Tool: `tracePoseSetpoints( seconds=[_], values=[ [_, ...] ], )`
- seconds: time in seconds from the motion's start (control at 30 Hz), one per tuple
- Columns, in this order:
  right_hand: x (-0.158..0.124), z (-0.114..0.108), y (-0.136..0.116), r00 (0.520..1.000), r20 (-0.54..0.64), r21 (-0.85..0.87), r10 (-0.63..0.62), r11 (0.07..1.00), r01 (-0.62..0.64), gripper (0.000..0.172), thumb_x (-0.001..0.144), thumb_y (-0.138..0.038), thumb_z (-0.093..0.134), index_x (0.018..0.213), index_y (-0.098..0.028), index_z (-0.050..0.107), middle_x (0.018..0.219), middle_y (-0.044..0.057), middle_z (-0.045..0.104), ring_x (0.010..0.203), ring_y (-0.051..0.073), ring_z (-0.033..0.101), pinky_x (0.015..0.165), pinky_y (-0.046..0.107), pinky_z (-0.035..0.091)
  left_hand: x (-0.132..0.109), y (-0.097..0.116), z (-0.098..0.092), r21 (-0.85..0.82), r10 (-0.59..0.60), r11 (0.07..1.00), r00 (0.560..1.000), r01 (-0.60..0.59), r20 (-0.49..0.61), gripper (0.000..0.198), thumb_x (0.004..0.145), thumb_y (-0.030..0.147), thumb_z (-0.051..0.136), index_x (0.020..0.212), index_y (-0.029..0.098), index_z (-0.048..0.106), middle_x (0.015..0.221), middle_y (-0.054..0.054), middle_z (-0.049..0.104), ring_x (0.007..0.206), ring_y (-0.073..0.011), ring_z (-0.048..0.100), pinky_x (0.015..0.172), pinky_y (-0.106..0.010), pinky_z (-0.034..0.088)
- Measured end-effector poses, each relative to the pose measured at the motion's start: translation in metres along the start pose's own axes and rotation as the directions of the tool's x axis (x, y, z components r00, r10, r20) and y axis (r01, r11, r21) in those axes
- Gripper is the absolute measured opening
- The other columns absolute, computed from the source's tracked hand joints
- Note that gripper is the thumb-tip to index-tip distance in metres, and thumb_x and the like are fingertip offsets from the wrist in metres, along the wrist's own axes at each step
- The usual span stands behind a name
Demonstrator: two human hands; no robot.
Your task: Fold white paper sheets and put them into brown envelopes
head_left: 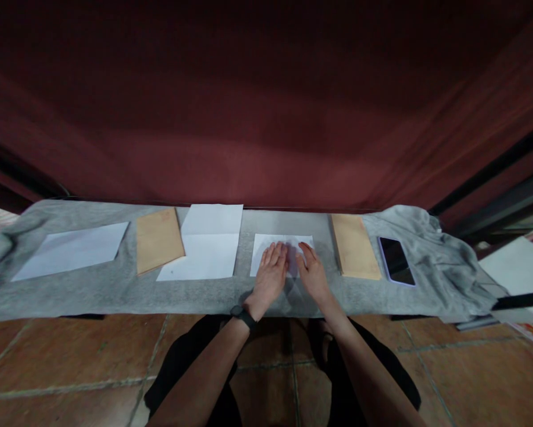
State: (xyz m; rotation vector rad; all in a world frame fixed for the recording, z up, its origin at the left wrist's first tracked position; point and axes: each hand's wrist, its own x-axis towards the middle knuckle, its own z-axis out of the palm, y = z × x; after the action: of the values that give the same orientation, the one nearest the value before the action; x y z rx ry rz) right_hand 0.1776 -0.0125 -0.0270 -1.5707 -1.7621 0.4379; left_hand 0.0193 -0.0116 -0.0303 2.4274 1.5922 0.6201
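Note:
A folded sheet of white paper (258, 252) lies flat on the grey cloth in front of me. My left hand (272, 270), with a dark watch (243, 317) on its wrist, rests flat on the paper, fingers stretched out. On the paper's right part lies my right hand (311, 271), its fingers extended and slightly apart. Both palms face down, and the hands hide much of the paper. Left of them is a creased white sheet (211, 252), partly under a brown envelope (157, 242). To the right is a stack of brown envelopes (356, 249).
Grey cloth (293, 222) covers the narrow bench. Another white sheet (75, 249) lies at the far left. A phone with a purple case (396, 261) sits right of the envelopes. Dark red fabric (266, 148) hangs behind the bench, and a tiled floor (92, 362) shows below.

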Motion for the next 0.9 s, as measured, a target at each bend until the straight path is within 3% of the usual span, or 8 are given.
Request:
tracePoseSetpoints(
  seconds=[0.13, 0.27, 0.4, 0.6, 0.9],
  values=[
    [0.008, 0.029, -0.018, 0.996, 0.078, 0.127, 0.033, 0.991, -0.043, 0.057, 0.105, -0.047, 0.022, 0.143, -0.018, 0.052, 0.148, 0.01, 0.054, 0.14, 0.021, 0.045, 0.12, 0.042, 0.033, 0.007, 0.007, 0.024, 0.02, 0.018, 1.0, 0.996, -0.02, 0.088, 0.065, 0.091, 0.013, 0.039, 0.154, 0.002, 0.027, 0.16, -0.023, 0.032, 0.153, -0.0295, 0.019, 0.123, -0.05, 0.021],
    [0.012, 0.043, -0.019, 0.991, 0.122, 0.011, 0.053, 0.998, -0.055, 0.059, 0.106, -0.043, 0.016, 0.144, -0.017, 0.052, 0.15, 0.011, 0.052, 0.144, 0.023, 0.039, 0.121, 0.049, 0.027, 0.012, 0.0, 0.03, 0.044, -0.01, 0.999, 0.994, 0.005, 0.106, 0.065, 0.094, 0.017, 0.038, 0.156, 0.006, 0.025, 0.162, -0.021, 0.029, 0.154, -0.0267, 0.016, 0.124, -0.05, 0.017],
    [0.012, 0.044, -0.012, 0.991, 0.124, -0.188, 0.054, 0.982, -0.03, 0.057, 0.107, -0.039, 0.018, 0.145, -0.013, 0.05, 0.155, 0.015, 0.043, 0.147, 0.026, 0.034, 0.121, 0.052, 0.023, 0.017, -0.011, 0.023, 0.115, -0.125, 0.987, 0.982, 0.109, 0.143, 0.058, 0.097, 0.016, 0.03, 0.154, 0.003, 0.031, 0.163, -0.02, 0.025, 0.154, -0.0266, 0.016, 0.126, -0.046, 0.012],
    [0.007, 0.044, 0.0, 0.996, 0.082, -0.432, 0.027, 0.902, 0.011, 0.054, 0.105, -0.041, 0.033, 0.152, -0.016, 0.04, 0.16, 0.015, 0.034, 0.148, 0.03, 0.032, 0.12, 0.052, 0.021, 0.017, -0.025, 0.015, 0.221, -0.229, 0.954, 0.969, 0.205, 0.091, 0.06, 0.102, 0.031, 0.027, 0.156, 0.005, 0.029, 0.165, -0.015, 0.022, 0.154, -0.0247, 0.014, 0.126, -0.044, 0.011],
    [-0.002, 0.029, 0.024, 1.0, -0.017, -0.555, -0.013, 0.832, 0.002, 0.059, 0.105, -0.043, 0.032, 0.153, -0.01, 0.038, 0.157, 0.02, 0.038, 0.145, 0.032, 0.037, 0.117, 0.052, 0.026, 0.011, -0.03, 0.009, 0.311, -0.296, 0.909, 0.955, 0.277, 0.016, 0.063, 0.102, 0.038, 0.028, 0.155, 0.003, 0.03, 0.163, -0.018, 0.027, 0.153, -0.0254, 0.018, 0.125, -0.043, 0.018]
  ],
)
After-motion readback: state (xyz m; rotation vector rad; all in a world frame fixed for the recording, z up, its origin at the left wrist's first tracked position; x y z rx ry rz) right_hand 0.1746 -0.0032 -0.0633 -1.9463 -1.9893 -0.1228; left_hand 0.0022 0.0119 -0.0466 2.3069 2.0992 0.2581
